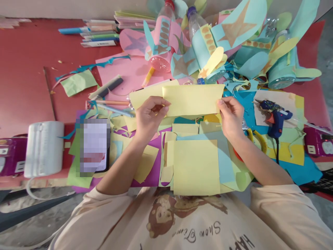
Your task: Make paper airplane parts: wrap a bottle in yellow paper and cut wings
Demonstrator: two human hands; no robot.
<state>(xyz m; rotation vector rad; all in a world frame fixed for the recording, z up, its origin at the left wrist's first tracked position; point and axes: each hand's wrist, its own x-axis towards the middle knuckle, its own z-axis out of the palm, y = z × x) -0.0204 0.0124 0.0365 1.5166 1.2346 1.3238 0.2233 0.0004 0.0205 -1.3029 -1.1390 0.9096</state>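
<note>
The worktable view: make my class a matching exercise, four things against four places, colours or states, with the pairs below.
Things:
1. yellow paper strip
2. glue gun
3. phone
4. purple-capped bottle

Places, colours or states:
A. wrapped in light blue
B. lying at the person's right
C. held between the left hand and right hand
D. lying at the person's left

Pairs: 1-C, 2-B, 3-D, 4-A

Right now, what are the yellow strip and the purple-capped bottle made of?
The yellow strip looks like matte paper or thin card: flat, straight-edged, without shine. The purple-capped bottle is probably glossy plastic: its neck is see-through and catches light.
</note>
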